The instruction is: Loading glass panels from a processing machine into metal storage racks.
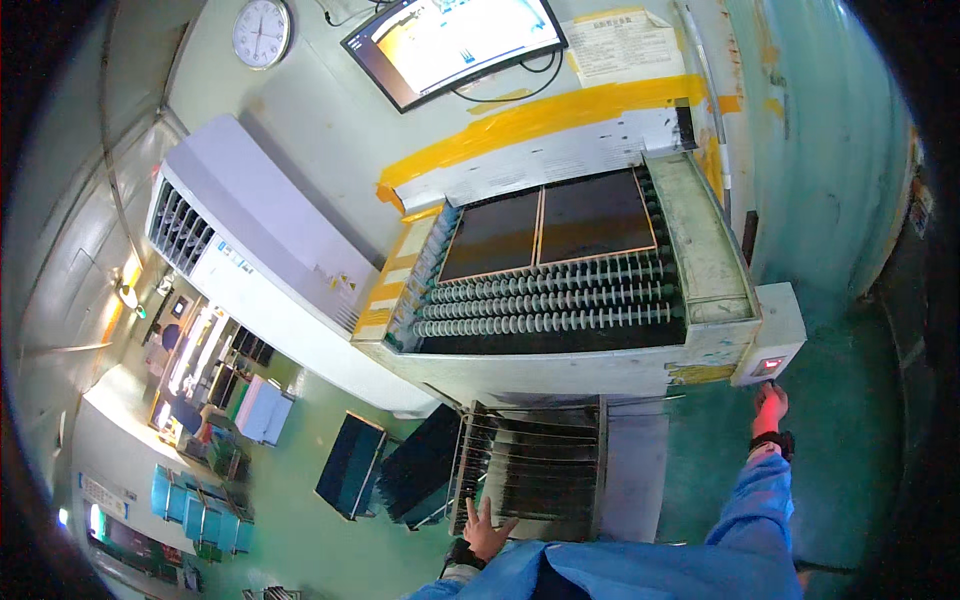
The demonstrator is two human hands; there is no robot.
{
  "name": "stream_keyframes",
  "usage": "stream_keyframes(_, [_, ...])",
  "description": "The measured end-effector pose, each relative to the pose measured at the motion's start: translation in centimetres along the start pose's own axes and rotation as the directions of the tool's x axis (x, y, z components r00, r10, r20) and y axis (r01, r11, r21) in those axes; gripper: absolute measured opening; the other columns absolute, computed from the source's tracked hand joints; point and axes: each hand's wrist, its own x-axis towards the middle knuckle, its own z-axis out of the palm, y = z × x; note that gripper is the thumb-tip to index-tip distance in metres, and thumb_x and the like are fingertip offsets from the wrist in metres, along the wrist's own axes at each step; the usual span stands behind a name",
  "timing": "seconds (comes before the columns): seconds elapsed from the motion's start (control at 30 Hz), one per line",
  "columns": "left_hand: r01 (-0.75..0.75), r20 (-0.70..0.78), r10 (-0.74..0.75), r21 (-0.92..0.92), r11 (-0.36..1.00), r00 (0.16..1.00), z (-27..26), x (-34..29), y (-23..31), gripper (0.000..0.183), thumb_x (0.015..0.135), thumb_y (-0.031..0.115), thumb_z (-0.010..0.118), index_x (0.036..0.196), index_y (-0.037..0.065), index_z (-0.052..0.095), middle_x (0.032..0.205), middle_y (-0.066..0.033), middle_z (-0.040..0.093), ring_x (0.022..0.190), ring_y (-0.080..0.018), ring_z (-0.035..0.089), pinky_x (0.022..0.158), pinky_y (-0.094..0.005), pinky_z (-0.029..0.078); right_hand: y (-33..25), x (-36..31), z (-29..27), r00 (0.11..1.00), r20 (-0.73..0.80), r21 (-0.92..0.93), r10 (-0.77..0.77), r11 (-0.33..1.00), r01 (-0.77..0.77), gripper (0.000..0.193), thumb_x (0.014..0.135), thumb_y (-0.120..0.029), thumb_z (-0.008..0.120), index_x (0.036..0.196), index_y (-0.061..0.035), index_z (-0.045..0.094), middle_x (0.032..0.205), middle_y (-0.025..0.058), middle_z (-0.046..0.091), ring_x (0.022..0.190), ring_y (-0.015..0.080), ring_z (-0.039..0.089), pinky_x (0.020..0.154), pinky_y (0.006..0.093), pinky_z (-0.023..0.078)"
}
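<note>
My right hand [770, 403] reaches up to the lower edge of a small white control box [778, 328] with a red lit display. Its fingers look curled together; whatever is between them is too small to make out. My left hand [485, 530] is low in the middle, fingers spread, at the near left edge of a slotted metal rack [545, 470]. No object shows in it. Beyond the rack, two dark rectangular panels [597, 222] with copper-coloured edges lie side by side on the roller conveyor [545, 298] of a pale machine.
Left of the rack stand dark, slanted carriers [350, 465]. A tall white air-conditioner-like unit [270, 250] leans across the left in view. A screen [455, 45] and a round clock [262, 33] hang on the wall. Blue bins [200, 510] and other people are farther left.
</note>
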Motion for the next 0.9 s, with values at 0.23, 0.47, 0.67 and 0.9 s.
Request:
stream_keyframes(0.23, [-0.067,-0.076,0.068,0.026,0.997,0.995,0.6,0.7,-0.4,0.089,0.074,0.064,0.07,0.145,0.016,0.043,0.156,-0.0241,0.022,0.126,-0.0484,0.044,0.1,-0.0555,0.039,-0.6,-1.5,0.0,0.992,-0.103,-0.096,0.069,0.992,-0.079,0.008,0.089,-0.013,0.066,0.083,-0.0109,0.06,0.069,-0.0044,0.052,0.054,0.0065,0.042,0.044,0.0254,0.03])
stream_keyframes(0.47, [-0.146,-0.086,0.148,0.031,0.989,0.985,1.3,1.9,-1.6,0.089,0.073,0.049,0.077,0.146,0.014,0.041,0.157,-0.0234,0.02,0.134,-0.0455,0.038,0.1,-0.0529,0.042,-0.1,0.1,2.4,0.998,-0.054,0.007,0.019,1.0,-0.018,0.027,0.081,-0.013,0.074,0.101,0.0012,0.064,0.076,0.0029,0.062,0.056,0.0112,0.054,0.047,0.0273,0.041])
stream_keyframes(0.67, [-0.125,0.011,0.124,0.124,0.984,0.992,1.3,2.5,-1.3,0.089,0.076,0.054,0.073,0.148,0.015,0.038,0.157,-0.0249,0.018,0.141,-0.0419,0.028,0.108,-0.0513,0.034,-1.7,-2.8,3.9,0.959,-0.283,0.022,0.012,1.0,-0.006,0.028,0.081,-0.008,0.074,0.103,0.0028,0.06,0.075,0.0042,0.062,0.058,0.0121,0.055,0.049,0.0266,0.041])
stream_keyframes(0.9, [-0.089,0.027,0.089,0.023,0.996,0.996,1.3,2.7,-1.5,0.092,0.074,0.059,0.072,0.147,0.013,0.04,0.156,-0.0265,0.018,0.143,-0.042,0.024,0.112,-0.0494,0.03,-1.1,-2.5,3.9,0.975,-0.222,0.02,-0.003,1.0,0.007,0.019,0.084,-0.008,0.071,0.096,0.0026,0.061,0.075,0.0035,0.06,0.06,0.0117,0.054,0.051,0.0264,0.04])
